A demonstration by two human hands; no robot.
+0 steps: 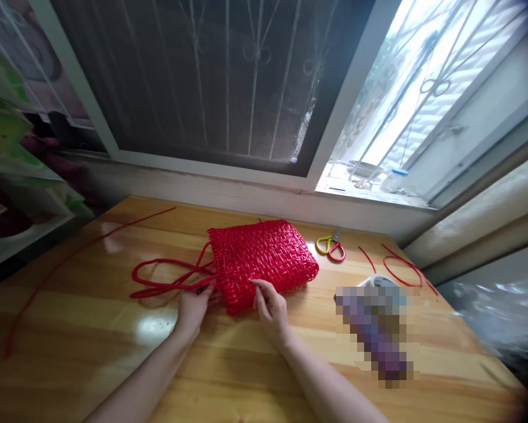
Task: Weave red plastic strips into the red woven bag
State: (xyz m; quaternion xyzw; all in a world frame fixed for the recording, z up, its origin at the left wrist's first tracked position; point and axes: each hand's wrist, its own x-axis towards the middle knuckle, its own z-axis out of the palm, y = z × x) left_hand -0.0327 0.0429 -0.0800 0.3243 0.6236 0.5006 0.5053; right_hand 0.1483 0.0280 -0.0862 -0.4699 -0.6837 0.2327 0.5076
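Observation:
A red woven bag (264, 252) lies on its side on the wooden table, its opening toward the left. From that end its red looped handles (167, 276) stretch out over the tabletop. My left hand (193, 308) is closed at the bag's near left corner, by the base of the handles, with its fingertips partly hidden behind the weave. On the bag's near side, my right hand (270, 308) pinches with thumb and forefinger at the woven surface, where a thin red strand seems to be held.
Scissors (332, 247) with yellow and red handles lie behind the bag to the right. Loose red strands (405, 267) rest at the right, and a long one (79, 249) curves at the left. A blurred-out object (378, 335) lies at right. A barred window (229, 88) rises behind the table.

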